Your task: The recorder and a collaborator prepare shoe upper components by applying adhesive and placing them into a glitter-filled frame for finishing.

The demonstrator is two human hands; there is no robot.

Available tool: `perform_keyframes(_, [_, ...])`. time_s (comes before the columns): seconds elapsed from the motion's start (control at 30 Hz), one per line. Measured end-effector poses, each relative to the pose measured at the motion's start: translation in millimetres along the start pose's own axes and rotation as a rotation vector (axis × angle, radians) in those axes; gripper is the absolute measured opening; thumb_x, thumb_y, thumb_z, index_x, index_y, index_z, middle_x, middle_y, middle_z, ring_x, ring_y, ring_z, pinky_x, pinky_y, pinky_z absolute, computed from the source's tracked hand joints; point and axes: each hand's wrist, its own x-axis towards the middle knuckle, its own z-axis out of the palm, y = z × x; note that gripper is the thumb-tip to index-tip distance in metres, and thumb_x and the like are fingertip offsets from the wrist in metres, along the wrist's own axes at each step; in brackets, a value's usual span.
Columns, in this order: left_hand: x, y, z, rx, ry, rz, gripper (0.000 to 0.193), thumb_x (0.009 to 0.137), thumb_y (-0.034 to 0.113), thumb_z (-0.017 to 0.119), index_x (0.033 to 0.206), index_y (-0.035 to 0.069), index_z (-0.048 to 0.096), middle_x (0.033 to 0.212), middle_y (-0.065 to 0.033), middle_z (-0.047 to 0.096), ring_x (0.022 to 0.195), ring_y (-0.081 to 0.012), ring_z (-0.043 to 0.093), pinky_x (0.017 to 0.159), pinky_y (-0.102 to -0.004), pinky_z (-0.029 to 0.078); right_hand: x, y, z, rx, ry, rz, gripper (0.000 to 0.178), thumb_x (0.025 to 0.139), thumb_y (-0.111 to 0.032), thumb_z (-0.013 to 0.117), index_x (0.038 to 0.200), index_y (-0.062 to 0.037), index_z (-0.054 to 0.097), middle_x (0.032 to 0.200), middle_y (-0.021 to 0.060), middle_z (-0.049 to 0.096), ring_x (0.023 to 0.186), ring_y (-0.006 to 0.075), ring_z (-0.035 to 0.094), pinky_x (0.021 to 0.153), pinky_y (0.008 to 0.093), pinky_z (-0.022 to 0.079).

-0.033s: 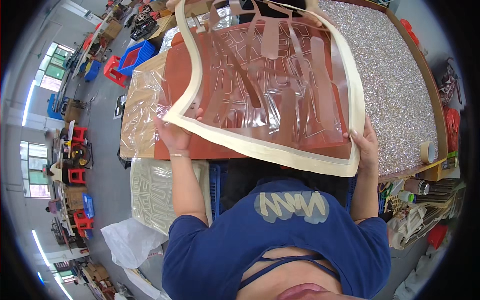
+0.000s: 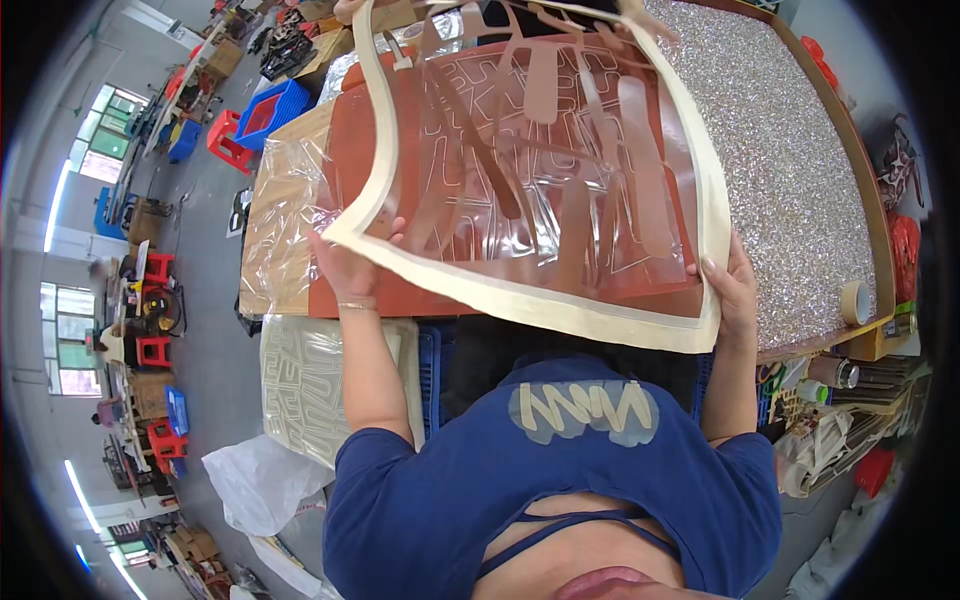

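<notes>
A large clear plastic sheet with a cream tape border [image 2: 560,310] is held up over a reddish-brown board [image 2: 350,120]. Long brown strip shapes [image 2: 575,230] show on the sheet, and some reach its far side. My left hand [image 2: 348,272] grips the sheet's near left corner, palm up, with fingertips on its inner side. At the near right corner, my right hand [image 2: 735,290] pinches the border, thumb on top. Across from me, another person's hands [image 2: 648,20] are at the far edge, partly cut off. Outlined shapes under shiny film lie on the board below.
On the right stands a shallow box of silvery glitter [image 2: 790,170], with a tape roll [image 2: 854,303] at its near corner. Film-covered cardboard [image 2: 285,220] lies left of the board. A pale outlined sheet [image 2: 310,380] is by my left forearm. Red stools [image 2: 230,145] stand farther left.
The sheet has shifted very slightly, its far part a little toward me. The other person's hand at the far right has moved slightly outward. My hands keep the same hold.
</notes>
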Motion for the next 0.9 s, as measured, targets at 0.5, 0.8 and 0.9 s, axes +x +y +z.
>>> perform_keyframes(0.5, [-17, -11, -24, 0.329, 0.159, -0.444, 0.045, 0.085, 0.006, 0.061, 0.127, 0.001, 0.047, 0.106, -0.0231, 0.063, 0.08, -0.0308, 0.068, 0.067, -0.0401, 0.06, 31, 27, -70, -0.111, 0.011, 0.167, 0.039, 0.088, -0.003, 0.055, 0.125, 0.0057, 0.047, 0.112, 0.0134, 0.062, 0.098, 0.0176, 0.063, 0.087, 0.0293, 0.05])
perform_keyframes(0.8, [-22, -19, -30, 0.443, 0.257, -0.375, 0.028, 0.087, 0.007, 0.061, 0.113, -0.001, 0.056, 0.097, -0.0179, 0.067, 0.078, -0.0237, 0.068, 0.069, -0.0352, 0.057, 40, 41, -81, -0.034, 0.018, 0.165, 0.038, 0.09, -0.003, 0.053, 0.126, 0.005, 0.047, 0.112, 0.0122, 0.062, 0.098, 0.0172, 0.062, 0.087, 0.0292, 0.05])
perform_keyframes(0.9, [-19, -23, -54, 0.657, 0.407, -0.335, 0.023, 0.087, 0.007, 0.062, 0.108, -0.001, 0.06, 0.093, -0.0139, 0.068, 0.076, -0.0197, 0.067, 0.067, -0.0314, 0.056, 44, 53, -84, -0.082, 0.025, 0.2, 0.042, 0.09, -0.004, 0.053, 0.13, 0.0048, 0.044, 0.114, 0.0135, 0.061, 0.1, 0.0175, 0.062, 0.088, 0.0292, 0.049])
